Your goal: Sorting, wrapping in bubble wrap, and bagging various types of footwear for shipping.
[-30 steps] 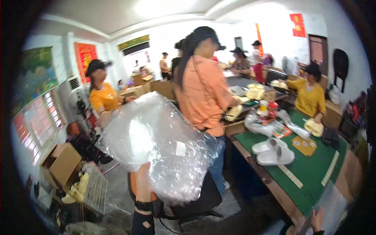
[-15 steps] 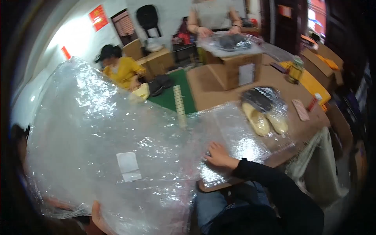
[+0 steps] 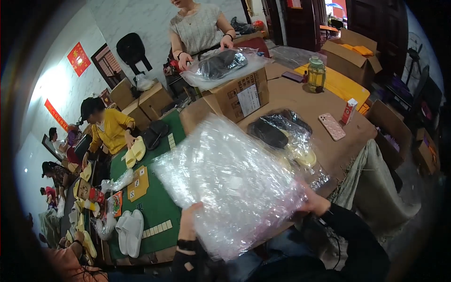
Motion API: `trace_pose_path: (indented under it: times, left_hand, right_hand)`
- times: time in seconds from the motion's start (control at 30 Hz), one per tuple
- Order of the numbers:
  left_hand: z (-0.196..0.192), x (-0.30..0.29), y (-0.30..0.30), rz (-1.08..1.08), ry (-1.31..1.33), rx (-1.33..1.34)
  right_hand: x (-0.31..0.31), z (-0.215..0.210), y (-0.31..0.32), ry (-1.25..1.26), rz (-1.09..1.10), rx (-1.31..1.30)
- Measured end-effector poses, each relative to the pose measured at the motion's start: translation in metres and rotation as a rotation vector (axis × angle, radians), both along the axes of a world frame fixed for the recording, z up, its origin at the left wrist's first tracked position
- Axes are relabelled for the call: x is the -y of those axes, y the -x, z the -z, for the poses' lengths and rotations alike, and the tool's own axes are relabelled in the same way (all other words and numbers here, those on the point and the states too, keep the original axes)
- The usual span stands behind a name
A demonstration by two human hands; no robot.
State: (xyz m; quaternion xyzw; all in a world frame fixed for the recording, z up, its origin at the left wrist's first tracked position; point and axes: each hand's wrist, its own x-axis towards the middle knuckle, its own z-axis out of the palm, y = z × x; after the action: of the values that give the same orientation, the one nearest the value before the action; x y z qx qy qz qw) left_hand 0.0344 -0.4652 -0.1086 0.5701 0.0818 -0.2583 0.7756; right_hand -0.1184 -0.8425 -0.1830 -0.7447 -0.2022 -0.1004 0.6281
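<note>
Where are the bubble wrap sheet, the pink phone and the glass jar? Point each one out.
bubble wrap sheet (image 3: 230,183), head view, middle of the sheet.
pink phone (image 3: 332,127), head view, centre of its back.
glass jar (image 3: 316,75), head view, its body below the lid.

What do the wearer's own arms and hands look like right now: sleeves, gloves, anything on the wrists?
Both hands are bare, no gloves. The left hand comes out of a black sleeve with a dark band at the wrist. The right hand comes out of a loose black long sleeve, with what looks like a dark strap at the wrist. No rings or markings can be made out.
</note>
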Motion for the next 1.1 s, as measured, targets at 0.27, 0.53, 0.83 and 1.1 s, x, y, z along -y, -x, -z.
trace_pose_path:
  times: [0.27, 0.53, 0.83, 1.1]
  left_hand:
    - [0.077, 0.017, -0.034, 0.095, -0.021, -0.071]
    - [0.11, -0.028, -0.064, 0.028, 0.253, -0.094]
    - [0.059, 0.001, -0.028, 0.11, -0.101, 0.275]
    - [0.053, -0.015, -0.03, 0.082, -0.127, 0.079]
  right_hand:
    - [-0.004, -0.012, 0.009, -0.74, 0.131, -1.13]
    - [-0.04, 0.014, 0.007, -0.533, 0.242, -0.872]
    - [-0.009, -0.069, 0.007, 0.151, 0.746, -0.232]
    - [0.039, -0.065, -0.119, 1.338, 1.09, 0.135]
